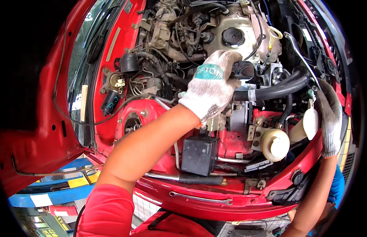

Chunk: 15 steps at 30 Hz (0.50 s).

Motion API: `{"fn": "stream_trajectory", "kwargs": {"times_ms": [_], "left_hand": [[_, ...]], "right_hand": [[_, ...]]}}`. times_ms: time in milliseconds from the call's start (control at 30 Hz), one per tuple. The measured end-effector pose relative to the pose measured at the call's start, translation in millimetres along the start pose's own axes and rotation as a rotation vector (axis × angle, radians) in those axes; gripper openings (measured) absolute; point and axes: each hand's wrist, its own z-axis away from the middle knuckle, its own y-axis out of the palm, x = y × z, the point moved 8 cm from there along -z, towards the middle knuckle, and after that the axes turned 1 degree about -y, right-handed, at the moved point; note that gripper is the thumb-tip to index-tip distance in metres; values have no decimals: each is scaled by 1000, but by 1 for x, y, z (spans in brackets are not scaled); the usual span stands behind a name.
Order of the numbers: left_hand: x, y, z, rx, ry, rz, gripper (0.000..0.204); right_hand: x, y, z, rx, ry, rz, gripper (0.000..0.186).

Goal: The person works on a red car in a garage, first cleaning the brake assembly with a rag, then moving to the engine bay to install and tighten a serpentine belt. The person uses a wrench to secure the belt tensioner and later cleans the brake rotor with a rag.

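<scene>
My left hand, in a white knit glove with a green band, reaches over the engine bay. Its fingers curl round a black plastic part beside the engine's metal cover; the fingertips are partly hidden. At the right side my right hand, in a soiled grey-white glove, is closed at the lower end of a long silver wrench. The wrench slants up and left above a thick black hose. A white filler neck stands just left of the right hand.
On the red fender lie a combination wrench and a black-handled bar tool. A black box and a cream reservoir sit nearby. The raised red hood is at left, a blue cart below it. Someone in blue is lower right.
</scene>
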Motion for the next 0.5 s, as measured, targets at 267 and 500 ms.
{"fn": "stream_trajectory", "kwargs": {"times_ms": [267, 500], "left_hand": [[2, 5, -10, 77, -137, 55, 52], [-4, 17, -17, 163, -122, 6, 58]], "right_hand": [[22, 5, 2, -20, 60, 23, 32], [24, 4, 8, 83, 193, -83, 32]]}}
